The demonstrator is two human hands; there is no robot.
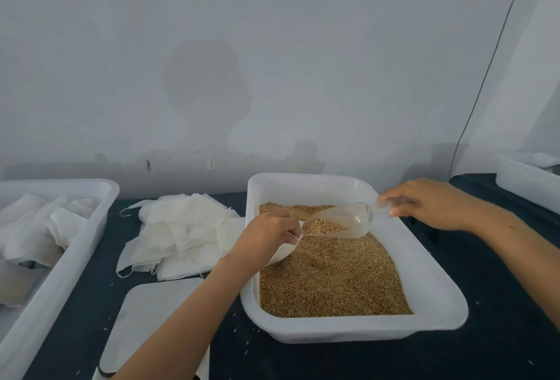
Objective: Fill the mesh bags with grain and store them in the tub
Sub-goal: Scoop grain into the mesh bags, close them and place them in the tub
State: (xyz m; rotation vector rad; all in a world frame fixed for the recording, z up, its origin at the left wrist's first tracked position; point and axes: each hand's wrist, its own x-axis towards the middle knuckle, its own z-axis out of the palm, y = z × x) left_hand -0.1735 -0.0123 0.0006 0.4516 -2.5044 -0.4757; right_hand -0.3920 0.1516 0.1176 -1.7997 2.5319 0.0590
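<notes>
Head view: the right hand (pixel 436 204) grips the handle of a clear plastic scoop (pixel 336 222), tilted, grain inside, over the grain tub (pixel 424 273). At nine o'clock of the scoop, the left hand (pixel 266 234) pinches a mesh bag (pixel 283 251) open at its mouth. No writing is legible. Empty bags (pixel 178 231) lie piled at nine o'clock of the grain tub; farther left stands a storage tub (pixel 75 246) holding bags.

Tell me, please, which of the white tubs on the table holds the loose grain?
The middle tub, under both hands, holds loose grain. The left tub holds white bags, and the far-right tub shows no grain.
</notes>
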